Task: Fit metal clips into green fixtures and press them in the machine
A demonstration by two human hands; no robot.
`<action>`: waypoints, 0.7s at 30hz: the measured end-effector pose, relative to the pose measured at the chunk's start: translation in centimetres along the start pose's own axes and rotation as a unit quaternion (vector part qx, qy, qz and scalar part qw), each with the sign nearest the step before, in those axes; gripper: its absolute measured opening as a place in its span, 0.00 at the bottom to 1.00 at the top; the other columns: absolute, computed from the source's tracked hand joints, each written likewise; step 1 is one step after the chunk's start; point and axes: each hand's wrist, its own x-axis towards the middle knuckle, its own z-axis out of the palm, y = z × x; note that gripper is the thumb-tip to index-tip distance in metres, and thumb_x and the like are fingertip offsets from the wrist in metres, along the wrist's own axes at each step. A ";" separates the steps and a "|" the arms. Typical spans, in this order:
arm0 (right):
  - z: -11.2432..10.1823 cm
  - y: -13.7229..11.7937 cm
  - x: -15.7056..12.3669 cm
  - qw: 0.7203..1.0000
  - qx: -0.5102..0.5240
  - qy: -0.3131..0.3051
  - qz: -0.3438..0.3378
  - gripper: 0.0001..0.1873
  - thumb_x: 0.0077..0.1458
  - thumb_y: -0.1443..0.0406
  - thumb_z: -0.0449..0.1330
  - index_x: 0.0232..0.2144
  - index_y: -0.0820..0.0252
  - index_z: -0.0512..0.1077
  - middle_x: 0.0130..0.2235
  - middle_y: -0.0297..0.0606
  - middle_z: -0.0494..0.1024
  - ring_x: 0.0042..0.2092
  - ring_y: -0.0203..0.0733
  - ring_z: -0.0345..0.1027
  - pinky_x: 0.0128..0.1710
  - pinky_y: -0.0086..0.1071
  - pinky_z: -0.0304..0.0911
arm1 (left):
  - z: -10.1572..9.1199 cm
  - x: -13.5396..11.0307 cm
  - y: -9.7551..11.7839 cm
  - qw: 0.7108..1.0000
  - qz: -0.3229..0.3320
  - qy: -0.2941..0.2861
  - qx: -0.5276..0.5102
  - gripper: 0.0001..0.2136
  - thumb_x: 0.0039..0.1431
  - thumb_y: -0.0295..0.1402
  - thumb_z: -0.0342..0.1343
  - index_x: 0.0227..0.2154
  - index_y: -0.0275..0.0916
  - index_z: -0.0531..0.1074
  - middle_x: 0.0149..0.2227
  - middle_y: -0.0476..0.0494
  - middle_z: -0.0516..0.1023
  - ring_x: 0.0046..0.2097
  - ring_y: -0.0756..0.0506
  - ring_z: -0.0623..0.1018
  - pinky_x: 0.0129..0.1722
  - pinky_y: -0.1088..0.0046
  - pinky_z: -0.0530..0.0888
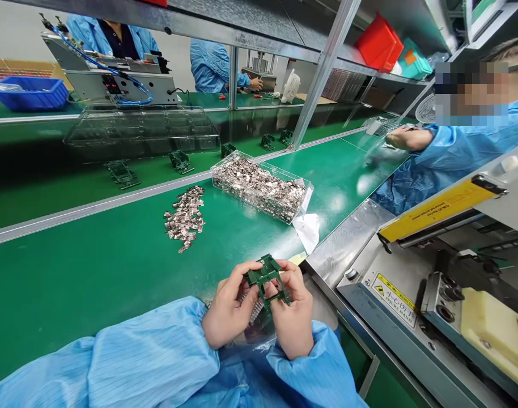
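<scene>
Between my two hands is a dark green plastic frame point(265, 273), box-like with open sides. My left hand point(231, 306) pinches its left edge with thumb and fingers. On the other side my right hand point(292, 309) grips it, fingers wrapped round its right part. Whether a small metal piece sits in the frame I cannot make out. Beyond my hands lies a loose heap of small metal pieces point(186, 218) on the green bench. Behind it to the right, a clear plastic box point(259, 184) is filled with many more such pieces.
A machine with a yellow label point(395, 300) stands close on my right. White paper point(308, 231) lies beside the box. Several green frames point(180, 161) rest on the conveyor belt past the metal rail point(114, 201). A co-worker's hand point(410, 137) is at the far right.
</scene>
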 end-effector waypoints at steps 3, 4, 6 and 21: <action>-0.6 0.4 -0.1 0.998 0.055 -0.015 0.022 0.07 0.55 0.61 0.64 0.29 0.57 0.71 0.50 0.44 0.70 0.47 0.47 0.69 0.42 0.36 0.66 | -0.2 0.3 0.2 0.999 -0.021 -0.001 -0.031 0.14 0.65 0.33 0.50 0.52 0.41 0.64 0.37 0.44 0.74 0.31 0.50 0.72 0.30 0.77 0.70; -1.0 0.5 -0.1 0.997 0.069 -0.016 0.022 0.05 0.56 0.62 0.63 0.32 0.56 0.72 0.52 0.44 0.70 0.47 0.47 0.69 0.40 0.36 0.66 | -0.3 0.5 0.3 0.998 -0.032 0.003 -0.044 0.14 0.65 0.34 0.51 0.52 0.41 0.64 0.38 0.43 0.74 0.33 0.49 0.74 0.31 0.77 0.71; -2.1 0.6 -0.1 0.997 0.068 -0.026 0.005 0.09 0.58 0.64 0.61 0.42 0.52 0.71 0.57 0.44 0.68 0.51 0.47 0.68 0.41 0.36 0.67 | -0.6 0.9 0.5 0.996 -0.054 0.013 -0.073 0.15 0.64 0.35 0.51 0.53 0.40 0.64 0.39 0.42 0.75 0.35 0.47 0.75 0.32 0.76 0.74; -14.9 -4.4 -2.8 0.977 0.020 -0.121 -0.172 0.35 0.47 0.50 0.71 0.55 0.53 0.69 0.49 0.44 0.76 0.49 0.52 0.71 0.50 0.43 0.68 | -1.1 5.1 11.2 0.908 -0.006 -0.405 0.106 0.27 0.60 0.36 0.57 0.62 0.51 0.61 0.44 0.47 0.81 0.40 0.44 0.81 0.36 0.74 0.79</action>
